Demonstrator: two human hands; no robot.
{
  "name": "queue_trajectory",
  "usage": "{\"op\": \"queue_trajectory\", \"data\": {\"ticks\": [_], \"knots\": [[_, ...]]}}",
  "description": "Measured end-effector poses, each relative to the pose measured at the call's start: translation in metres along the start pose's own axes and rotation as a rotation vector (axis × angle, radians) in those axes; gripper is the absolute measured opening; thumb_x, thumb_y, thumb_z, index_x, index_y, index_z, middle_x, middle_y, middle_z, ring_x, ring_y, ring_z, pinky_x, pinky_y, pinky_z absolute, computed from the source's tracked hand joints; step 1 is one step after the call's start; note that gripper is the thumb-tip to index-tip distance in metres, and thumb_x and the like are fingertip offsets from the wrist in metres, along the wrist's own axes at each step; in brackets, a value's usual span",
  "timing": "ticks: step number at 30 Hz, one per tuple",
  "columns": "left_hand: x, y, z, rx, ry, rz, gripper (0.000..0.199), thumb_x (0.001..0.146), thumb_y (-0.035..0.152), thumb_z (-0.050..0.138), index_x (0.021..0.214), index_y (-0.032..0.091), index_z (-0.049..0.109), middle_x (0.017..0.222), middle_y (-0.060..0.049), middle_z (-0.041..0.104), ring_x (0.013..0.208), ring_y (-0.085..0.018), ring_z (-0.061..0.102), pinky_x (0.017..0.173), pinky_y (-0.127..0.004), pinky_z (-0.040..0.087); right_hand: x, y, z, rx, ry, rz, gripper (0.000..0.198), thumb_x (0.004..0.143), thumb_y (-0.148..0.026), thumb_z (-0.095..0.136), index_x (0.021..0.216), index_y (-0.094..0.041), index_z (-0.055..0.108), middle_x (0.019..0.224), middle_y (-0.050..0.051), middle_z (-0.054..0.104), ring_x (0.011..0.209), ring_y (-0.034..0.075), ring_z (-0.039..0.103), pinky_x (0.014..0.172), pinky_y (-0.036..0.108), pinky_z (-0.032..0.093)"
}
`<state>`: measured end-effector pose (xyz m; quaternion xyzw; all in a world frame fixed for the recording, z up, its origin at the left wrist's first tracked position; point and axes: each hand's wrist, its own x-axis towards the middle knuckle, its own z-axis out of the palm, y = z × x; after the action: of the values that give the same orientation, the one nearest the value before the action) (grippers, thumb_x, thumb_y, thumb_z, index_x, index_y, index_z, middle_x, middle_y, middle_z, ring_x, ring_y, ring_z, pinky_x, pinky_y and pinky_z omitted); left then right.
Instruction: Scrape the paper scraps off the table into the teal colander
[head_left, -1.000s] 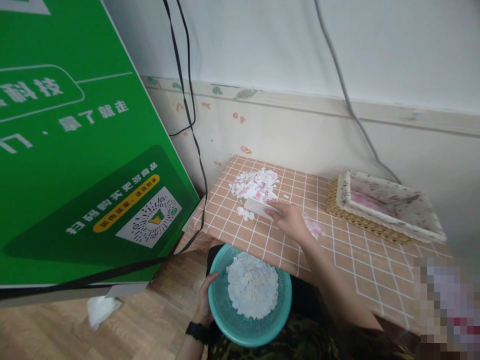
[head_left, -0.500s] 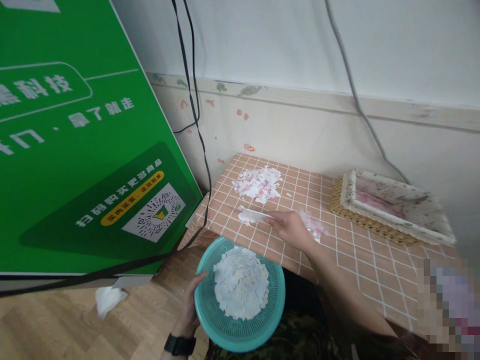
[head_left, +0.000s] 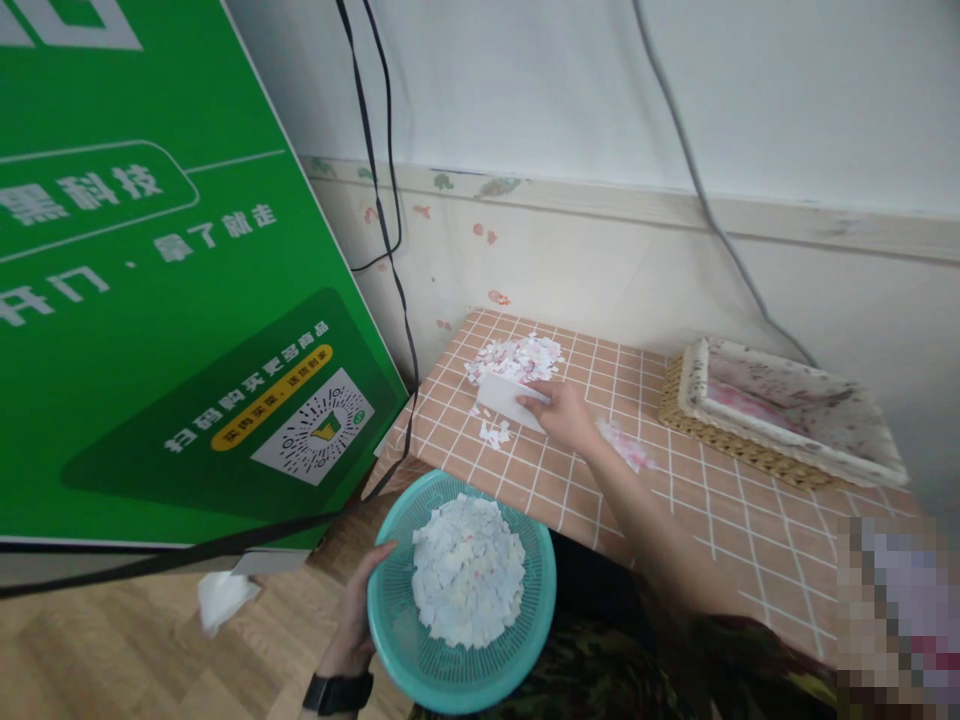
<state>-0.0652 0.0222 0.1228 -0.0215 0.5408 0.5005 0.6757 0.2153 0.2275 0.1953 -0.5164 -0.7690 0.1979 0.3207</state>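
Observation:
My left hand [head_left: 360, 600] grips the left rim of a round teal plastic basket [head_left: 390, 640], its thumb over the edge. Inside lies a heap of small white paper scraps [head_left: 469, 570]. The basket is held below the table's front edge. In my right hand [head_left: 562, 412] is a flat white card [head_left: 510, 398], pinched at its right end and tilted above the tabletop. Just behind the card rests a pile of white and pink paper scraps [head_left: 517, 355]. A few loose scraps [head_left: 493, 433] lie in front of it.
A checked cloth covers the table [head_left: 712, 500]. Pink and white bits [head_left: 626, 445] lie right of my wrist. A lined wicker basket [head_left: 772, 440] stands at the back right. Black cables [head_left: 409, 350] hang beside a green panel [head_left: 187, 350] on the left. A white bag [head_left: 225, 600] is on the floor.
My right hand has moved the card slightly back toward the pile and tilted its face up. Some scraps now lie in front of it. The teal basket has shifted a little left.

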Motion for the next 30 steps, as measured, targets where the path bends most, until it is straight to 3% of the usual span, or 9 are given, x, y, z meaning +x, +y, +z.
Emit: {"op": "queue_trajectory", "data": {"ticks": [4, 9, 14, 18, 21, 26, 30], "knots": [[0.006, 0.003, -0.008, -0.003, -0.042, 0.055, 0.011, 0.065, 0.023, 0.069, 0.069, 0.013, 0.071, 0.061, -0.003, 0.071, 0.055, -0.020, 0.065, 0.061, -0.032, 0.051, 0.006, -0.002, 0.003, -0.085, 0.035, -0.022, 0.023, 0.084, -0.026, 0.052, 0.097, -0.021, 0.070, 0.090, 0.007, 0.071, 0.079, 0.021, 0.064, 0.068, 0.030, 0.044], [0.007, 0.006, -0.008, 0.049, 0.008, 0.079, 0.011, 0.063, 0.023, 0.070, 0.067, 0.012, 0.071, 0.060, -0.005, 0.071, 0.052, -0.020, 0.063, 0.055, -0.031, 0.051, -0.004, -0.006, 0.006, -0.116, -0.031, -0.075, 0.024, 0.086, -0.025, 0.049, 0.097, -0.021, 0.070, 0.083, 0.006, 0.072, 0.071, 0.019, 0.064, 0.063, 0.028, 0.042], [0.009, 0.008, -0.003, 0.017, -0.040, 0.083, 0.012, 0.064, 0.023, 0.070, 0.068, 0.012, 0.071, 0.063, -0.004, 0.072, 0.055, -0.019, 0.064, 0.060, -0.032, 0.052, -0.008, -0.005, 0.009, -0.158, 0.031, -0.080, 0.025, 0.086, -0.025, 0.049, 0.101, -0.021, 0.069, 0.083, 0.006, 0.072, 0.069, 0.018, 0.063, 0.061, 0.027, 0.042], [0.009, 0.007, 0.001, -0.003, -0.076, 0.059, 0.012, 0.065, 0.023, 0.068, 0.070, 0.012, 0.072, 0.066, -0.006, 0.073, 0.057, -0.019, 0.065, 0.061, -0.032, 0.053, -0.015, -0.011, 0.014, -0.179, -0.084, -0.191, 0.025, 0.087, -0.023, 0.047, 0.097, -0.022, 0.069, 0.076, 0.004, 0.071, 0.068, 0.017, 0.063, 0.063, 0.027, 0.042], [0.006, 0.006, 0.006, -0.030, -0.070, 0.045, 0.010, 0.064, 0.021, 0.068, 0.069, 0.013, 0.072, 0.065, -0.006, 0.073, 0.056, -0.020, 0.065, 0.058, -0.032, 0.053, -0.030, -0.012, 0.009, -0.185, -0.117, -0.249, 0.026, 0.088, -0.023, 0.045, 0.101, -0.023, 0.068, 0.083, 0.004, 0.072, 0.073, 0.016, 0.064, 0.066, 0.026, 0.044], [0.003, 0.000, 0.011, -0.030, -0.037, 0.010, 0.008, 0.063, 0.019, 0.069, 0.064, 0.012, 0.071, 0.060, -0.006, 0.072, 0.052, -0.019, 0.063, 0.055, -0.030, 0.052, -0.067, 0.001, -0.006, -0.283, 0.010, -0.157, 0.030, 0.086, -0.017, 0.045, 0.107, -0.020, 0.066, 0.088, 0.006, 0.072, 0.071, 0.017, 0.065, 0.065, 0.026, 0.047], [0.003, -0.005, 0.013, -0.011, -0.070, 0.001, 0.012, 0.067, 0.022, 0.068, 0.068, 0.011, 0.072, 0.062, -0.007, 0.072, 0.052, -0.019, 0.063, 0.055, -0.030, 0.051, -0.098, 0.005, -0.012, -0.246, -0.066, -0.229, 0.036, 0.085, -0.014, 0.044, 0.115, -0.020, 0.062, 0.093, 0.006, 0.071, 0.074, 0.017, 0.066, 0.064, 0.027, 0.049]]}}
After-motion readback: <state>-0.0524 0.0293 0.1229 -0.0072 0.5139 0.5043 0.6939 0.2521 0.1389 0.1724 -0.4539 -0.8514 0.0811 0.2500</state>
